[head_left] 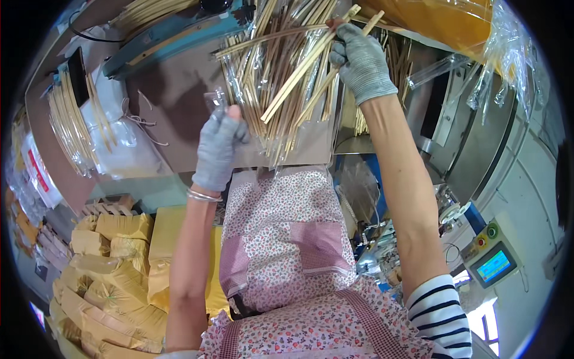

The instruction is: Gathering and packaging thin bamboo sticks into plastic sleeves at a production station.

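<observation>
Chopsticks point(311, 57) lie clenched in the gloved right hand point(360, 60) above the wrapped pile point(272, 90) on the brown table point(173, 90). Left hand point(218, 149) pinches a clear sleeve point(216, 100) (apparently empty); bagging looks underway, and next the sticks need aligning with the sleeve's mouth.

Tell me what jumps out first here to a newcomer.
The fan of wrapped chopsticks spread on the brown table, top centre. The right hand, in a grey glove, grips a few sticks at the top, while the gloved left hand pinches a clear sleeve. Yellow sacks pile up at lower left.
</observation>
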`<state>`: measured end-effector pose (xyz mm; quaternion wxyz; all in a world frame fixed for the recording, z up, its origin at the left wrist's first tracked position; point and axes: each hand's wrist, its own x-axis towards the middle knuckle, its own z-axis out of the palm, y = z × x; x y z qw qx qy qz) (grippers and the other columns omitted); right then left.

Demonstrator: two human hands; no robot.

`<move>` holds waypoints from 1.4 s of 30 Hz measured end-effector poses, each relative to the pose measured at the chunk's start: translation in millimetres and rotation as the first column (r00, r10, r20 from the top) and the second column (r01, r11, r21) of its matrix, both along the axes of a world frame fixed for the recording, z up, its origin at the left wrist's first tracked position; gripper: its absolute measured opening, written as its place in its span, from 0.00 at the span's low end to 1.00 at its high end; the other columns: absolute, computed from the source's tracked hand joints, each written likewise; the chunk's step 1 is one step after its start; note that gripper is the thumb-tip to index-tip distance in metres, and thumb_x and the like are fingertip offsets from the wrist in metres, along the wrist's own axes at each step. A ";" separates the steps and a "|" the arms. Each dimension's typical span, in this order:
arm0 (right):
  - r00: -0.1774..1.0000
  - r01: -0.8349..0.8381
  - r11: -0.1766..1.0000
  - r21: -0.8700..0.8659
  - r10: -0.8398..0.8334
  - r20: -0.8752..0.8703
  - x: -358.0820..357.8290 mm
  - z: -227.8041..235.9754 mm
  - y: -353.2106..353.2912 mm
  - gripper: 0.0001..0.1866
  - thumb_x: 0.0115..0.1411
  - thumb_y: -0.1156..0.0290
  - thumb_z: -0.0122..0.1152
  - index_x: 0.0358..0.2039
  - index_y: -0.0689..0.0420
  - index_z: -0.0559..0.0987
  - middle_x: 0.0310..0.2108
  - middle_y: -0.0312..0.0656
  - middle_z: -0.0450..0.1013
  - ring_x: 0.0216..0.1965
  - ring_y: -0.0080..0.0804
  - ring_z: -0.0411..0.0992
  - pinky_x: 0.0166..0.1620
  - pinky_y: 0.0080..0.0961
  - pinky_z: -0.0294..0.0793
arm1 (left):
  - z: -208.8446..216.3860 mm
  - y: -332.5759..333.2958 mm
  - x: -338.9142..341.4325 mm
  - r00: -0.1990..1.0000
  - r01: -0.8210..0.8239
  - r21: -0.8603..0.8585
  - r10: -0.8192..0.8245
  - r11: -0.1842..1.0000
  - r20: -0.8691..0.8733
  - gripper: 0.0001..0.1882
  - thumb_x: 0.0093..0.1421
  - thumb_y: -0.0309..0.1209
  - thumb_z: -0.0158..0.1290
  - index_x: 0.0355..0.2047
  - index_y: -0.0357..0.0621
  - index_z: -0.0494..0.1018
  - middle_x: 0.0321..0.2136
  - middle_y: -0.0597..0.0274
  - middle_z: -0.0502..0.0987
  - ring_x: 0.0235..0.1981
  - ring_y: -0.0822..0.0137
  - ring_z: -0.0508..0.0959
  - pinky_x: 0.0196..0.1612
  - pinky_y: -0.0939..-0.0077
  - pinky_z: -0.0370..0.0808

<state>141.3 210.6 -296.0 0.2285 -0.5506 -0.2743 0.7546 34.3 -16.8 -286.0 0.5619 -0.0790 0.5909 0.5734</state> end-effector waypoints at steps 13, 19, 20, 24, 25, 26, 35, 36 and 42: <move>0.993 -0.003 1.000 0.022 0.000 0.117 8.9 -10.0 -13.1 0.07 0.59 0.77 0.49 0.31 0.64 0.76 0.21 0.35 0.67 0.14 0.16 0.56 0.16 0.13 0.57 | 14.6 12.8 8.7 0.963 0.269 -0.081 -0.268 0.960 0.025 0.16 0.60 0.42 0.48 0.32 0.39 0.73 0.19 0.69 0.72 0.15 0.82 0.59 0.20 0.87 0.58; 0.983 -0.001 0.999 0.035 -0.005 0.184 10.5 -18.7 -14.7 0.05 0.57 0.76 0.54 0.30 0.64 0.76 0.18 0.33 0.64 0.14 0.16 0.56 0.15 0.13 0.56 | 15.7 16.7 13.7 0.946 0.321 -0.101 -0.325 0.942 -0.020 0.16 0.57 0.43 0.52 0.27 0.42 0.72 0.13 0.75 0.63 0.14 0.82 0.59 0.18 0.86 0.55; 0.980 -0.006 0.999 0.044 -0.002 0.197 10.8 -19.6 -15.2 0.05 0.56 0.76 0.55 0.30 0.63 0.76 0.18 0.33 0.64 0.14 0.16 0.57 0.15 0.12 0.57 | 14.8 16.4 14.1 0.943 0.328 -0.114 -0.333 0.938 -0.026 0.16 0.57 0.43 0.52 0.26 0.42 0.72 0.12 0.75 0.62 0.14 0.82 0.59 0.18 0.86 0.55; 0.978 -0.009 1.000 0.006 0.007 0.207 10.9 -19.5 -15.3 0.04 0.55 0.76 0.56 0.30 0.63 0.76 0.18 0.33 0.65 0.14 0.15 0.58 0.15 0.12 0.57 | 12.8 16.8 14.1 0.952 0.304 -0.115 -0.306 0.946 0.002 0.16 0.57 0.43 0.52 0.27 0.41 0.73 0.14 0.75 0.63 0.15 0.82 0.59 0.18 0.87 0.56; 0.967 -0.059 0.998 0.009 0.055 0.248 10.7 -18.0 -17.1 0.05 0.55 0.76 0.57 0.31 0.63 0.76 0.19 0.33 0.65 0.14 0.16 0.58 0.15 0.13 0.57 | 12.8 18.7 13.3 0.934 0.355 -0.120 -0.356 0.927 0.017 0.16 0.57 0.43 0.52 0.30 0.41 0.73 0.15 0.75 0.64 0.16 0.83 0.59 0.19 0.87 0.56; 0.952 -0.109 0.994 0.009 0.102 0.288 10.4 -17.0 -19.4 0.06 0.54 0.76 0.58 0.32 0.63 0.76 0.19 0.33 0.65 0.14 0.16 0.58 0.15 0.13 0.57 | 11.8 20.2 12.9 0.914 0.405 -0.124 -0.404 0.906 0.033 0.16 0.57 0.42 0.52 0.33 0.40 0.74 0.17 0.75 0.65 0.16 0.83 0.60 0.19 0.88 0.57; 0.945 -0.241 0.963 0.120 0.205 0.255 94.7 -6.8 -21.9 0.11 0.58 0.68 0.49 0.36 0.61 0.74 0.20 0.28 0.65 0.19 0.14 0.61 0.22 0.12 0.59 | 8.3 -37.8 -24.5 0.944 0.193 -0.319 -0.265 0.928 -0.199 0.12 0.59 0.38 0.50 0.37 0.44 0.72 0.20 0.76 0.66 0.19 0.83 0.61 0.21 0.89 0.58; 0.859 -0.398 0.917 0.010 0.369 0.356 100.7 -1.3 -43.3 0.11 0.59 0.66 0.49 0.34 0.61 0.74 0.19 0.29 0.65 0.19 0.14 0.61 0.22 0.12 0.59 | 3.5 -55.6 -26.6 0.979 0.111 -0.276 -0.153 0.955 -0.135 0.12 0.60 0.38 0.49 0.40 0.44 0.71 0.21 0.75 0.66 0.19 0.83 0.61 0.21 0.90 0.58; 0.958 -0.039 0.998 -0.044 0.050 0.282 114.8 -67.5 -150.8 0.13 0.52 0.63 0.63 0.32 0.58 0.75 0.17 0.30 0.64 0.19 0.17 0.62 0.23 0.14 0.63 | 24.3 -52.3 11.9 0.979 0.190 -0.107 -0.197 0.976 -0.057 0.16 0.62 0.35 0.45 0.47 0.40 0.64 0.20 0.72 0.64 0.20 0.81 0.63 0.25 0.87 0.63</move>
